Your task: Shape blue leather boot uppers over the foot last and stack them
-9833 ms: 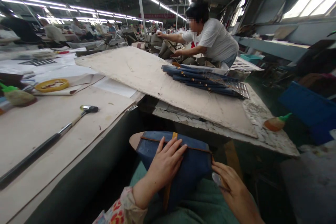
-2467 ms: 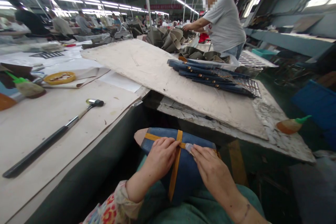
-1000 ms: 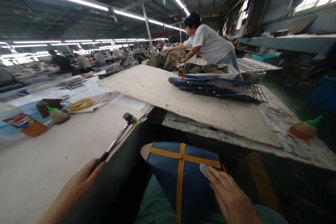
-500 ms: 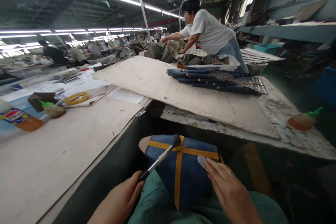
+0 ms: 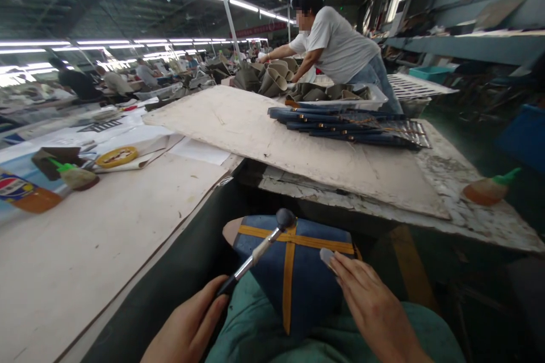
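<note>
My left hand (image 5: 193, 317) is closed round the dark handle of a hammer (image 5: 258, 252) with a round dark head. Its head is over the crossing of the yellow straps (image 5: 287, 289); whether it touches them I cannot tell. Those straps run across a dark blue panel (image 5: 264, 266), which looks like leather and lies over my lap. At the panel's right side, my right hand (image 5: 374, 306) pinches a small flat whitish piece (image 5: 327, 256), its tip on or just above the blue surface. A pale rounded end (image 5: 232, 232) sticks out at the panel's left.
A pale board (image 5: 238, 125) lies ahead, bearing a stack of blue strapped pieces (image 5: 340, 125). Glue bottles with green nozzles stand left (image 5: 79, 177) and right (image 5: 485, 190). Nearby are a yellow tape roll (image 5: 117, 156) and a drink bottle (image 5: 32, 195). A co-worker (image 5: 340, 39) leans over grey-green pieces.
The hammer's head has risen a little from the strap crossing, and my left hand has shifted slightly left and down. My right hand stays almost where it was. The whole view has shifted slightly.
</note>
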`<state>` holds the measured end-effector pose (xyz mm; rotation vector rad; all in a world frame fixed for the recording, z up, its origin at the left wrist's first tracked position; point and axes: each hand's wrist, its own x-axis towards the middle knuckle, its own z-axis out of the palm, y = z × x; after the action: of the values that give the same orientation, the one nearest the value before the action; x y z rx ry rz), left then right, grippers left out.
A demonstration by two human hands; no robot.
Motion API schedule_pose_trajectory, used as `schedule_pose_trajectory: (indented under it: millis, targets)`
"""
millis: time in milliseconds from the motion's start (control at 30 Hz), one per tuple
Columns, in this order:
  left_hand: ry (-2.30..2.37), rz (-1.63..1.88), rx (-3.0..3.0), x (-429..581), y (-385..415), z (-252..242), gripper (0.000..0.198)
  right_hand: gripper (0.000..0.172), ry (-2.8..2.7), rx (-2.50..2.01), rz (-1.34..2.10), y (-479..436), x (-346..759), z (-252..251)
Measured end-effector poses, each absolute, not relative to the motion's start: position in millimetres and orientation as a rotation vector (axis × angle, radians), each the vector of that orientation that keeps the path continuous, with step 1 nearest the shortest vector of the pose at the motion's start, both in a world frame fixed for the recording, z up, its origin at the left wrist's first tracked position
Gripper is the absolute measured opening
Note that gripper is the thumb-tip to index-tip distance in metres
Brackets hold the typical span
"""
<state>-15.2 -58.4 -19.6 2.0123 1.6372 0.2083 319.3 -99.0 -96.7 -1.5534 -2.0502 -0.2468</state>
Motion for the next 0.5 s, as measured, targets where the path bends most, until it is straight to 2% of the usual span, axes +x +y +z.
schedule_pose_trajectory:
  millis: [233,400,500]
  targets:
    - [1.599,0.126,2.026,-16,-56,-21,0.036,0.035,-2.008,-1.559,-0.211,-98,319,-94]
    - [1.642,0.278,2.055,-14,-53,-23,0.041,0.035,-2.018,-1.573,-0.21,-101,317,-92]
    - [1.632,0.183,2.037,-16,-50,-31,0.038,0.035,-1.999,-1.575,-0.164,-102,316,-88]
